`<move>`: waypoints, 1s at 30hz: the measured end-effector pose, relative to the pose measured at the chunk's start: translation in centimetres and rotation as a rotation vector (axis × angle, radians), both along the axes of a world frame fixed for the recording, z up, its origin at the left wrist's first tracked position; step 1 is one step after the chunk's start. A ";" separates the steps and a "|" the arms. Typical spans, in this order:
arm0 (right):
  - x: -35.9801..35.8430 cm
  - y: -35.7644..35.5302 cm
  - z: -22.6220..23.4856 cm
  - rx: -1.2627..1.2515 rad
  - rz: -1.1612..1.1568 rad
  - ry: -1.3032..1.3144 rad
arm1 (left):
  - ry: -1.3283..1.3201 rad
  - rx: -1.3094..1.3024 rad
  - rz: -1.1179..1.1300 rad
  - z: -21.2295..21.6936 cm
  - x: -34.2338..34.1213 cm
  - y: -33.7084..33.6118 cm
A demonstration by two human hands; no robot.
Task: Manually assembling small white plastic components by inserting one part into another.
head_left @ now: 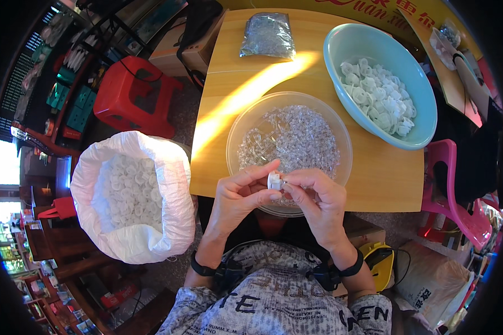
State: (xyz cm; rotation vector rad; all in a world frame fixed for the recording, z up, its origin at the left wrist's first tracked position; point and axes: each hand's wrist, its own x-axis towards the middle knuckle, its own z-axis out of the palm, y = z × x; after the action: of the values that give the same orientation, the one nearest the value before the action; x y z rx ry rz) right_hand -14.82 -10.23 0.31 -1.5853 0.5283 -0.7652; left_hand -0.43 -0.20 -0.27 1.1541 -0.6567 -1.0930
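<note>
Between thumb and fingers, my left hand (237, 195) grips a small round white plastic part (274, 180). My right hand (319, 200) pinches at that part's right side; a small clear piece seems to be in its fingertips, mostly hidden. Both hands meet over the near rim of a round translucent tub (233, 131), which holds many small clear plastic pieces (304, 134). Farther right stands a light blue basin (341, 44) with a heap of white plastic parts (380, 95) in it.
An open white sack (176, 167) of similar white parts (134, 190) stands left of the wooden table (385, 184). A clear bag of small pieces (267, 36) lies at the table's far side. A red stool (131, 100) is at the left, a pink chair (444, 173) at the right.
</note>
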 end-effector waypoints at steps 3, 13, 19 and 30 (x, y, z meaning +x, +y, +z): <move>0.0 0.0 0.0 0.045 0.002 -0.009 | -0.003 -0.030 0.006 0.3 0.0 0.0; -0.1 -0.1 0.1 0.145 0.007 -0.057 | 0.016 -0.040 0.012 0.4 -0.2 0.0; -0.1 -0.2 -0.1 0.031 -0.005 -0.059 | -0.067 -0.094 0.044 0.3 -1.0 -0.3; -0.4 -0.5 -0.1 0.340 -0.001 -0.050 | 0.044 -0.051 0.065 0.4 -1.4 -0.8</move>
State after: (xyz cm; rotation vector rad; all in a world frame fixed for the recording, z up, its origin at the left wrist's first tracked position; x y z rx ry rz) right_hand -15.24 -10.69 0.23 -1.2484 0.5892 -0.6734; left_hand -1.84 -0.98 0.12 1.0977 -0.6061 -1.0383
